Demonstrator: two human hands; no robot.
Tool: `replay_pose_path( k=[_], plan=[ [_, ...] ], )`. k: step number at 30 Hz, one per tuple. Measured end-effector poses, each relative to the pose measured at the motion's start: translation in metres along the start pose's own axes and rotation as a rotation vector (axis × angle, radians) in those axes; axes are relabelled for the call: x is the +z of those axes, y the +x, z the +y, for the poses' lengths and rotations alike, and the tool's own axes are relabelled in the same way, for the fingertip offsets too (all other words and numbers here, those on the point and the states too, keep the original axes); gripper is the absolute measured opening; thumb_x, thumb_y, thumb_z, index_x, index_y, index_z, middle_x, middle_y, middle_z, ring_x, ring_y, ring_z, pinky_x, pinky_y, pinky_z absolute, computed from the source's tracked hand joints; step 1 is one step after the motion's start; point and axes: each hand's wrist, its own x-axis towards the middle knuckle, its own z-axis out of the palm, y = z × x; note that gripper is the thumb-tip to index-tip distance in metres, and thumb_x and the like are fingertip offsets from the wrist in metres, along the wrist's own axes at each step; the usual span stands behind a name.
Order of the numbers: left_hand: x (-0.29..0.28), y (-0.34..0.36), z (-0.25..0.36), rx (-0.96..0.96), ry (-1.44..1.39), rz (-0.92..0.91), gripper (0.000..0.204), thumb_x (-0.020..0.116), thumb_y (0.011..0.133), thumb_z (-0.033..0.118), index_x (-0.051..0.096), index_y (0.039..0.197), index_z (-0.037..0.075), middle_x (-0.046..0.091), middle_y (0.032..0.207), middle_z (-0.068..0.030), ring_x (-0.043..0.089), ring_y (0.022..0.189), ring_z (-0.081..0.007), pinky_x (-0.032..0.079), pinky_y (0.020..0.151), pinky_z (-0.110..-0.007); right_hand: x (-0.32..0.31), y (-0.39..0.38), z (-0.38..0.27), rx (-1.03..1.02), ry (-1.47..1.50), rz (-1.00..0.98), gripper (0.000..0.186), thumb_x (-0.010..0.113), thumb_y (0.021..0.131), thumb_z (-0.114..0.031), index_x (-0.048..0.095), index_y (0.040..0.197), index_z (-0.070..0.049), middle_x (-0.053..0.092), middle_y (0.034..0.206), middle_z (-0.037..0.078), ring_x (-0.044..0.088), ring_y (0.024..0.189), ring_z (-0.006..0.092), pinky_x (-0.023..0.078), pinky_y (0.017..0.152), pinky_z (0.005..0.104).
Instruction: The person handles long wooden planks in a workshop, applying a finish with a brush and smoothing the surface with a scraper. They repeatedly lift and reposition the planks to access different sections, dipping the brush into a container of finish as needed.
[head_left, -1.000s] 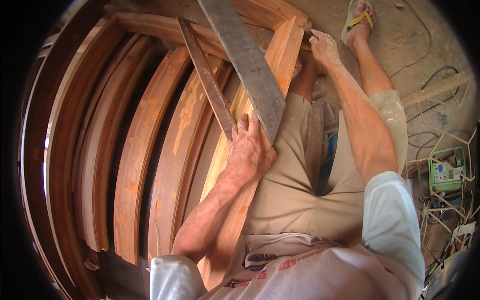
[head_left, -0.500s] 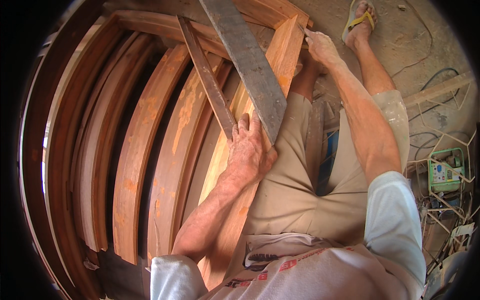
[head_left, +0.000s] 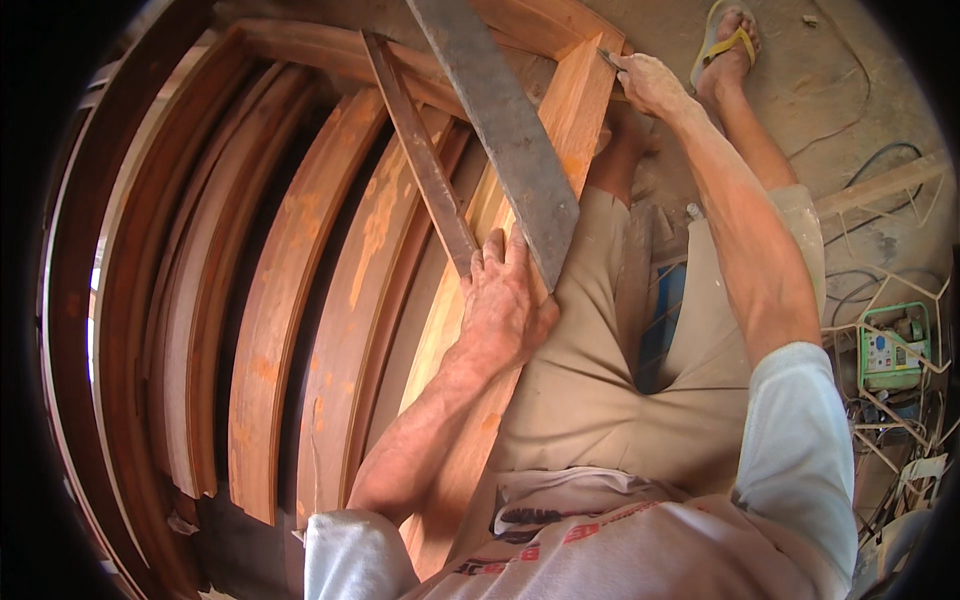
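My left hand (head_left: 498, 310) lies on the reddish wooden beam (head_left: 485, 425), fingers stretched out and thumb near the beam's right edge. Its fingertips meet the lower ends of a narrow brown strip (head_left: 415, 150) and a wide dark grey board (head_left: 505, 135), which cross the beam at a slant. At the beam's far end, my right hand (head_left: 652, 85) is closed around a thin, grey, blade-like tool (head_left: 608, 58). The tool's tip touches the beam by its corner joint; its handle is hidden in the fingers. Small orange patches mark the wood.
Several curved wooden slats (head_left: 270, 330) with orange patches fill the left side inside a curved outer frame (head_left: 125, 330). My legs straddle the space right of the beam. To the right are a green-framed machine (head_left: 893, 350), thin metal rods, a plank (head_left: 880, 185) and cables on the floor.
The view has shifted slightly, moving most things a little rightward. My right hand stays at the beam's far corner, and the tool's blade now shows more. My left hand keeps its place on the wood.
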Motion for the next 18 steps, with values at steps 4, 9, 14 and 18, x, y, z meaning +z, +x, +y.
replay_pose_path(
  k=[4,9,14,18],
  plan=[
    [-0.002,0.002,0.003,-0.018,0.007,-0.019,0.105,0.080,0.079,0.012,0.014,0.161,-0.001,0.031,0.152,-0.0339,0.037,0.139,-0.0542,0.036,0.112,-0.063,-0.021,-0.006,-0.019,0.096,-0.079,-0.280,0.023,0.055,0.092,-0.011,0.069,0.106,-0.001,0.071,0.106,0.021,0.068,0.103,0.0425,0.055,0.089,0.0533],
    [-0.002,0.000,0.003,-0.012,-0.013,-0.012,0.106,0.081,0.078,0.010,0.014,0.160,-0.001,0.030,0.152,-0.0345,0.036,0.140,-0.0541,0.036,0.113,-0.063,-0.013,-0.008,-0.011,0.099,0.004,-0.075,0.023,0.055,0.091,-0.011,0.069,0.105,0.000,0.071,0.102,0.023,0.068,0.101,0.0436,0.055,0.088,0.0524],
    [-0.002,0.002,0.002,-0.009,-0.008,0.001,0.107,0.081,0.077,0.011,0.015,0.160,-0.002,0.030,0.153,-0.0341,0.036,0.140,-0.0527,0.035,0.113,-0.063,-0.010,-0.003,-0.016,0.083,-0.020,-0.216,0.041,0.056,0.091,-0.012,0.066,0.129,0.001,0.069,0.107,0.029,0.067,0.103,0.0463,0.054,0.092,0.0517],
    [-0.003,0.002,0.004,-0.031,-0.031,-0.022,0.106,0.081,0.076,0.011,0.017,0.160,-0.002,0.029,0.155,-0.0329,0.036,0.141,-0.0514,0.033,0.114,-0.063,-0.031,-0.004,-0.009,0.047,0.051,-0.264,0.044,0.056,0.092,-0.013,0.062,0.133,0.003,0.069,0.108,0.030,0.066,0.104,0.0468,0.053,0.093,0.0515]
  ],
)
